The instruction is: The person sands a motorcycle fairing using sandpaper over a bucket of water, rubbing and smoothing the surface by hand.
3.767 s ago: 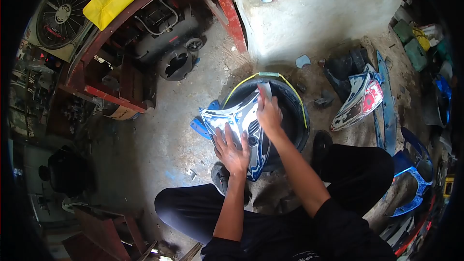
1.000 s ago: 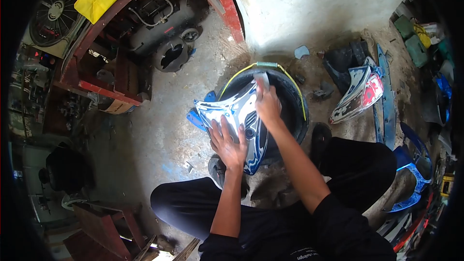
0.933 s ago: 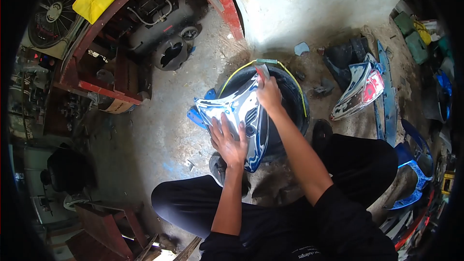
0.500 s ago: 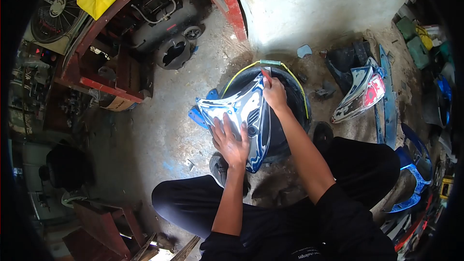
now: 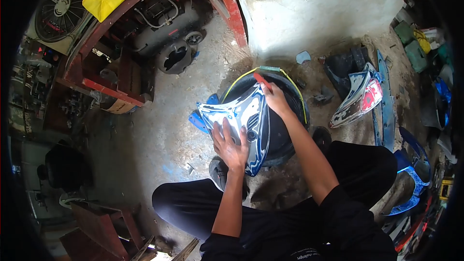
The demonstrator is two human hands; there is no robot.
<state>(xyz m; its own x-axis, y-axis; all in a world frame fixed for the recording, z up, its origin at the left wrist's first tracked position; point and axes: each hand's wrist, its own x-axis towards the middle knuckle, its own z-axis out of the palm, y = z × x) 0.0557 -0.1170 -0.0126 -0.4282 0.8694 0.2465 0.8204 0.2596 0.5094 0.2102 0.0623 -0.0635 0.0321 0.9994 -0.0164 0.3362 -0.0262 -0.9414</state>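
Observation:
A motorcycle fairing panel (image 5: 256, 116), patchy white, grey and blue, lies tilted across a black bucket (image 5: 282, 145) with a yellow handle. My left hand (image 5: 231, 147) rests flat on the panel's lower left part, fingers spread. At the upper tip of the panel, my right hand (image 5: 274, 97) is closed on a narrow red piece of sandpaper (image 5: 261, 80). The sandpaper sticks out past the fingers beside the panel's tip. My right fingers partly hide that tip.
Another patchy panel (image 5: 356, 97) lies on the floor to the right, beside a long blue strip (image 5: 384, 104). Blue bodywork (image 5: 411, 183) is farther right. A white block (image 5: 314, 14) stands behind the bucket. Red metal framing (image 5: 231, 9) and a compressor tank (image 5: 169, 29) are at upper left.
My right hand has shifted slightly, and more of the red sandpaper now shows past its fingers. The panel's upper tip sits lower against the bucket. My left hand stays flat on the panel.

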